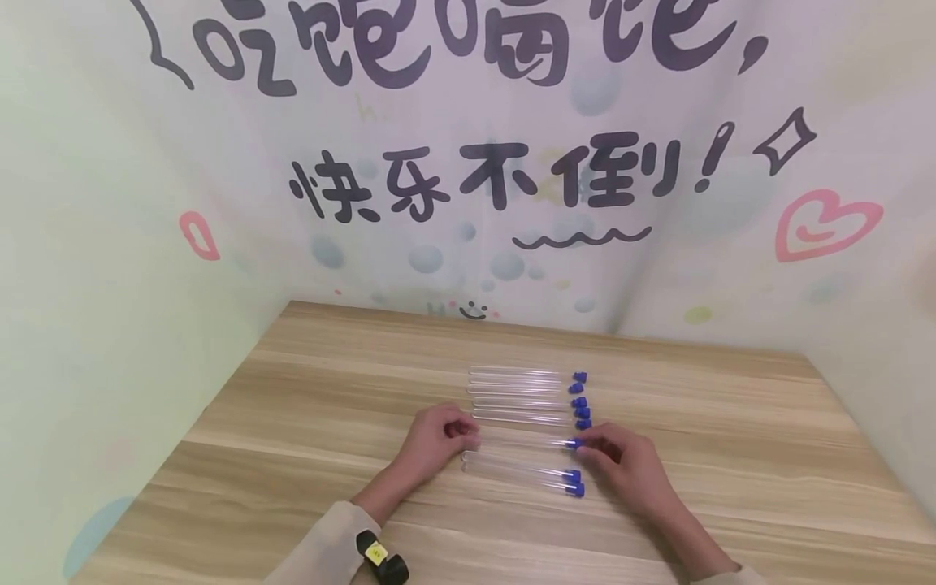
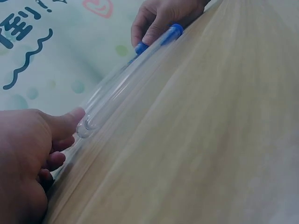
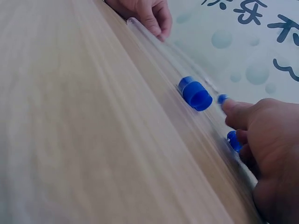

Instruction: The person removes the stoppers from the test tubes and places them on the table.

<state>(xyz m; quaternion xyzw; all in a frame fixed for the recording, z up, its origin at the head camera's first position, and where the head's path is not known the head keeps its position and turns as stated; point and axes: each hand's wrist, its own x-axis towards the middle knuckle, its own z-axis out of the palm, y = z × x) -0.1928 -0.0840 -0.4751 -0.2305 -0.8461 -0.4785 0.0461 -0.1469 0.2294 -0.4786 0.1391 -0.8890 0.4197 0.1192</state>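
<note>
My left hand (image 1: 439, 437) pinches the rounded end of a clear test tube (image 1: 519, 440) lying crosswise over the table. At its other end my right hand (image 1: 629, 463) holds the blue cap (image 1: 573, 444) between thumb and fingers, and cap and tube meet there. Closer to me lie two more clear tubes (image 1: 519, 474) with blue caps (image 1: 576, 489) on their right ends. In the left wrist view, the rounded end of a near tube (image 2: 112, 93) overlaps my left thumb. The right wrist view shows my right thumb against a cap (image 3: 222, 99).
Beyond my hands, several uncapped tubes (image 1: 515, 388) lie side by side, with several loose blue caps (image 1: 580, 377) just off their right ends. The wood-grain table (image 1: 329, 366) ends at a printed cloth backdrop (image 1: 409, 276). A black strap device (image 1: 380, 556) sits on my left wrist.
</note>
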